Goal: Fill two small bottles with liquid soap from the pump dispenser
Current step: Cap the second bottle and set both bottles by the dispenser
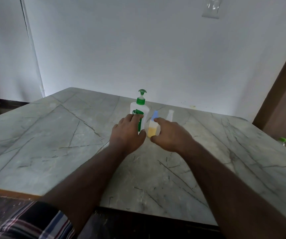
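Two hands reach over a marble-patterned table. Left hand wraps its fingers round the lower body of the upright pump dispenser, white with green collar and nozzle. Right hand, fingers loosely spread and apart, sits just beside a small blue-capped bottle partly filled with yellow liquid; whether it touches is unclear. A second small clear bottle stands just behind, near the wall.

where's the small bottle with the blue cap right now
In the head view the blue-capped bottle stands mid-table, just right of the pump dispenser, between the left hand and right hand.
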The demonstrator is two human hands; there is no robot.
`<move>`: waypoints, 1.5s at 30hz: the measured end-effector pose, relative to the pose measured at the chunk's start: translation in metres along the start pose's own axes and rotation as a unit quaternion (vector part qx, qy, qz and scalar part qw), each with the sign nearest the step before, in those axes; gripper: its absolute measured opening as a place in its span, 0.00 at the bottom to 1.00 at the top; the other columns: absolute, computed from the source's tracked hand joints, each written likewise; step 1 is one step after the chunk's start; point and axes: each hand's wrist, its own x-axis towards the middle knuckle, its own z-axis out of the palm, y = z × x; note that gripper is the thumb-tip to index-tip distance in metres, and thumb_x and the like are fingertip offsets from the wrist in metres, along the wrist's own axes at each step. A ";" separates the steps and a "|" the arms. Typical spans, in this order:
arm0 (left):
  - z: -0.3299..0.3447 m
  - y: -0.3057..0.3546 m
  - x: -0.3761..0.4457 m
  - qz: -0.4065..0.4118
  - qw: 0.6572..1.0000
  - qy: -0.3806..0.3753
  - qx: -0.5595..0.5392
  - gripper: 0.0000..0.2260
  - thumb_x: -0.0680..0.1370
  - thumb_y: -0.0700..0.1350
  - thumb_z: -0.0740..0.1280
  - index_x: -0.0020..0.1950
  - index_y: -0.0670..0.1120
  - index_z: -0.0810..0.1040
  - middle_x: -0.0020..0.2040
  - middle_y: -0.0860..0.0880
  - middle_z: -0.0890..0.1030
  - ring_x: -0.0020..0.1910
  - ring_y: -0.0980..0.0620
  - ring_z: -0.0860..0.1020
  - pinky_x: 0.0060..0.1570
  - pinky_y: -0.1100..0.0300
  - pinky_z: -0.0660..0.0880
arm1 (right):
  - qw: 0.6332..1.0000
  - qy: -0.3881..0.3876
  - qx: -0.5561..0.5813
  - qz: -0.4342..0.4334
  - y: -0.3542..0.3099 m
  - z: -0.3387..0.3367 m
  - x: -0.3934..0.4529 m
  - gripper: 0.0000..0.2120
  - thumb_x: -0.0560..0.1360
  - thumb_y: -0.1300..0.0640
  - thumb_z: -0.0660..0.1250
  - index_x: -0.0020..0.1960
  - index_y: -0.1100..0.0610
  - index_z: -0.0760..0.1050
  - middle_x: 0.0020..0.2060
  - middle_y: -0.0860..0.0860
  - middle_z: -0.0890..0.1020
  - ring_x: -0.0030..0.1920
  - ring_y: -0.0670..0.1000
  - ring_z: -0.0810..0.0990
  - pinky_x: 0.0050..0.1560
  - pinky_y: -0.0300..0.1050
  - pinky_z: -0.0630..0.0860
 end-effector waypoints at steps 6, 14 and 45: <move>-0.006 0.012 -0.011 0.030 0.996 -0.032 0.074 0.29 0.79 0.53 0.65 0.79 0.51 0.62 0.75 0.48 0.69 0.72 0.45 0.69 0.69 0.44 0.67 | 0.999 0.034 0.001 0.004 0.006 -0.019 -0.015 0.31 0.70 0.44 0.68 0.71 0.48 0.67 0.60 0.51 0.81 0.56 0.55 0.80 0.53 0.51 0.78; -0.011 0.027 -0.034 0.026 0.996 -0.037 0.080 0.33 0.79 0.53 0.65 0.81 0.49 0.56 0.82 0.47 0.60 0.80 0.46 0.59 0.76 0.43 0.59 | 0.999 0.050 -0.019 0.007 0.003 -0.028 -0.039 0.31 0.72 0.46 0.67 0.73 0.50 0.65 0.63 0.54 0.76 0.62 0.57 0.75 0.56 0.53 0.76; 0.026 0.018 0.054 0.125 0.977 -0.039 0.166 0.41 0.76 0.54 0.64 0.84 0.47 0.47 0.84 0.41 0.45 0.82 0.38 0.43 0.77 0.32 0.49 | 0.996 0.090 0.001 0.004 0.043 -0.035 0.073 0.27 0.76 0.50 0.65 0.74 0.48 0.64 0.61 0.49 0.76 0.60 0.50 0.72 0.50 0.41 0.70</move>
